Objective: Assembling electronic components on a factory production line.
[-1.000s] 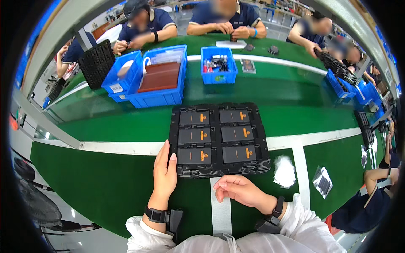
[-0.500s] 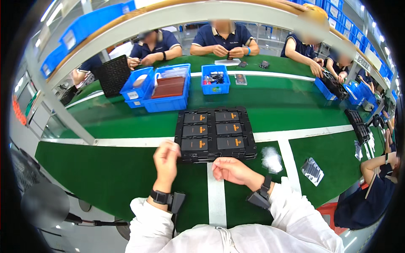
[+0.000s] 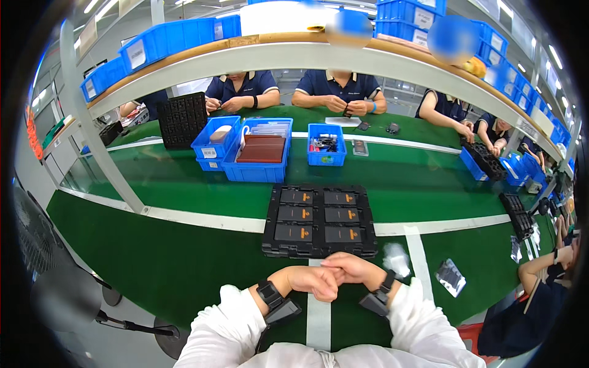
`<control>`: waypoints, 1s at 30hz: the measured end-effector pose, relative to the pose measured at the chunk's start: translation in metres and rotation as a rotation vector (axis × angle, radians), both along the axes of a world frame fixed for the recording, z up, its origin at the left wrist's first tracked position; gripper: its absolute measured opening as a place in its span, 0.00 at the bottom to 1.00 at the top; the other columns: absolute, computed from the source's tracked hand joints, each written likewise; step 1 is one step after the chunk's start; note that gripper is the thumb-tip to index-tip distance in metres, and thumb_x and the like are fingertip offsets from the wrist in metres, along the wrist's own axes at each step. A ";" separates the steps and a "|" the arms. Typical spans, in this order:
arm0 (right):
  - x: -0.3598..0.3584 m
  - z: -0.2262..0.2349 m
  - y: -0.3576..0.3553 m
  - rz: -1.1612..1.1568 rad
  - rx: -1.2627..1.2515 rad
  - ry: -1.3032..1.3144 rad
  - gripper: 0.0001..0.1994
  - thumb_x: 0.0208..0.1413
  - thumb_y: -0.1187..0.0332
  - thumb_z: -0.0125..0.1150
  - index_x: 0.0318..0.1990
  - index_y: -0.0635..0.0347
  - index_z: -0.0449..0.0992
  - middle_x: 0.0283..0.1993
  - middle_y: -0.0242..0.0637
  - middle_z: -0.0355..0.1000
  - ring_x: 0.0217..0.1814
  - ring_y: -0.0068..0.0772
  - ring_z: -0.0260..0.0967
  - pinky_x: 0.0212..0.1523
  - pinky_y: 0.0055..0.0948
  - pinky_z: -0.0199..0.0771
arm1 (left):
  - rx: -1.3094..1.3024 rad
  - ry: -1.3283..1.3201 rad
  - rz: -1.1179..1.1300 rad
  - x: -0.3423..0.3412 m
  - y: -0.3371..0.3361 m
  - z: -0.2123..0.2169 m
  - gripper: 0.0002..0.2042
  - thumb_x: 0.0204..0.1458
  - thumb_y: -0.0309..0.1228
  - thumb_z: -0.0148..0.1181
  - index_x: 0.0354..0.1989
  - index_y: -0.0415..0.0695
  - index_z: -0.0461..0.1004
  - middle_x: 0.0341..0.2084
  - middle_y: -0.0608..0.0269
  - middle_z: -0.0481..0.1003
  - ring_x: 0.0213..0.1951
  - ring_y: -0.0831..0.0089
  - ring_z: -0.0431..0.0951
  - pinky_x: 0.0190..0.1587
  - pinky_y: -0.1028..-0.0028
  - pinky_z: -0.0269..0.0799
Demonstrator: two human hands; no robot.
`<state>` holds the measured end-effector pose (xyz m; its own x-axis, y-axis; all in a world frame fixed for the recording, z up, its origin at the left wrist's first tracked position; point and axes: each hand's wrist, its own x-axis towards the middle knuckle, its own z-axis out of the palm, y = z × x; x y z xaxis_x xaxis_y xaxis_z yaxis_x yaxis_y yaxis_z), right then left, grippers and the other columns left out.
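Note:
My left hand [image 3: 314, 282] and my right hand [image 3: 352, 267] meet over the white strip, just in front of a black tray [image 3: 267, 240]. The left fingers are curled in, closed. My right hand is closed too, its bent fingers touching the left hand. Whatever they may hold is hidden. Several flat dark rectangular pieces [image 3: 293, 232] with orange marks lie in two columns in the tray, and neither hand touches it. Right of my right hand lies a crumpled clear plastic bag [image 3: 396, 260].
Beyond the tray stand a blue bin with brown pieces [image 3: 254, 172] and a smaller blue bin [image 3: 326, 158]. A flat silvery packet [image 3: 451, 278] lies at right. A shelf beam [image 3: 276, 58] crosses overhead on a left post [image 3: 101, 122]. Several co-workers sit across the table.
My left hand has moved right and toward me from the tray's left side, meeting my right hand. The view has tilted up, so the tray appears lower in the picture.

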<state>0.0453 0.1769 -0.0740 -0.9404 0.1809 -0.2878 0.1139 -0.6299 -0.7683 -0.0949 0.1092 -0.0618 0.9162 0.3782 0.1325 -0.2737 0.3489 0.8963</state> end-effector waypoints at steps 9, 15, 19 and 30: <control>-0.002 0.014 -0.004 0.044 -0.055 0.092 0.15 0.56 0.65 0.42 0.19 0.60 0.62 0.14 0.20 0.46 0.16 0.14 0.39 0.17 0.16 0.39 | -0.078 0.350 -0.052 -0.029 0.010 -0.001 0.16 0.52 0.33 0.45 0.12 0.43 0.60 0.12 0.77 0.51 0.16 0.85 0.49 0.19 0.83 0.47; 0.002 0.019 0.000 0.392 0.215 0.199 0.20 0.53 0.66 0.48 0.11 0.58 0.55 0.12 0.21 0.43 0.14 0.16 0.36 0.16 0.19 0.36 | -0.152 0.293 0.027 -0.038 0.012 0.003 0.18 0.51 0.33 0.46 0.09 0.46 0.55 0.10 0.78 0.49 0.15 0.85 0.45 0.17 0.82 0.41; 0.001 0.018 -0.007 0.366 0.263 0.174 0.20 0.51 0.67 0.48 0.09 0.57 0.56 0.09 0.23 0.51 0.13 0.15 0.47 0.19 0.16 0.51 | -0.263 0.322 0.417 -0.030 0.015 0.002 0.14 0.50 0.30 0.47 0.14 0.40 0.64 0.10 0.74 0.58 0.15 0.86 0.53 0.19 0.83 0.49; 0.002 0.022 0.000 0.488 0.291 0.043 0.20 0.53 0.62 0.47 0.10 0.59 0.65 0.08 0.27 0.58 0.10 0.15 0.52 0.13 0.17 0.51 | -0.086 0.536 0.290 -0.027 0.010 0.021 0.22 0.51 0.39 0.46 0.07 0.41 0.64 0.04 0.72 0.60 0.08 0.86 0.53 0.11 0.83 0.45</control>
